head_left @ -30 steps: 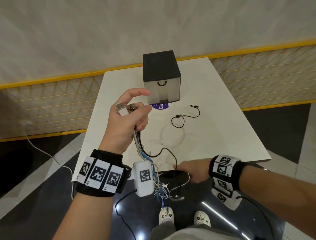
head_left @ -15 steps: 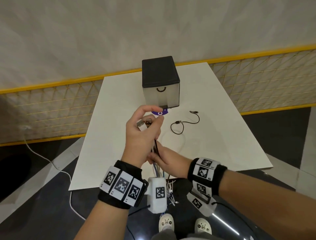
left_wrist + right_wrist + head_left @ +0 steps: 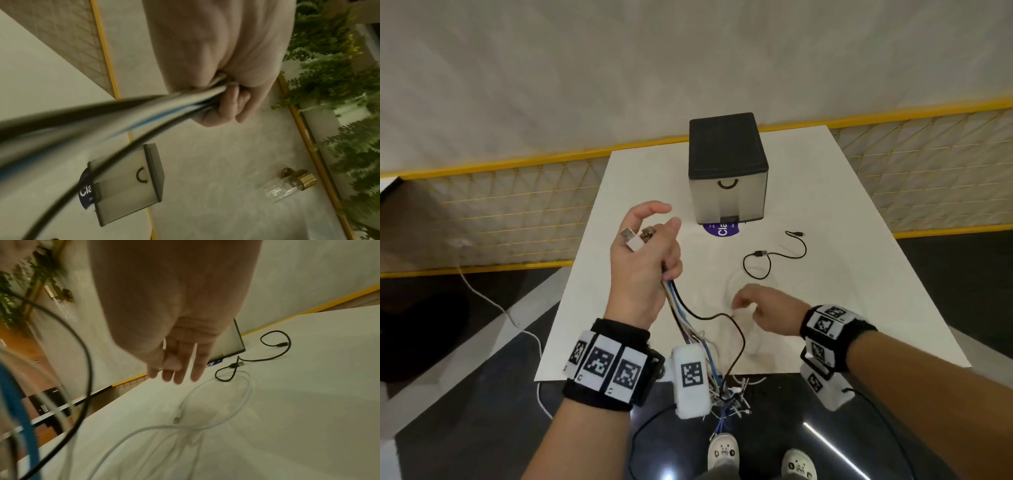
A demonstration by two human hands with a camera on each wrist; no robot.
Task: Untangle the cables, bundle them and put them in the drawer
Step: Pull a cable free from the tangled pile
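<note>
My left hand [image 3: 645, 251] is raised over the table's front left and grips a bundle of cables [image 3: 688, 325], white, blue and black. USB plugs [image 3: 631, 238] stick out above the fist, and the index finger is lifted. The bundle hangs down past the table edge, as the left wrist view shows at the fist [image 3: 218, 91]. My right hand [image 3: 763, 308] hovers low over a loose white cable [image 3: 232, 402] on the table, fingers straight and holding nothing. A short black cable [image 3: 774, 260] lies further back. The drawer box [image 3: 727, 171] stands closed behind it.
The white table [image 3: 859, 240] has its front edge just under my wrists. A purple sticker [image 3: 722, 229] lies in front of the drawer box. A yellow-trimmed mesh barrier [image 3: 517, 205] runs behind the table. A white cord [image 3: 493, 305] trails on the dark floor at left.
My right hand has left the bundle under the left fist and moved right, over the white cable on the table. The left hand has lifted its index finger and still grips the bundle.
</note>
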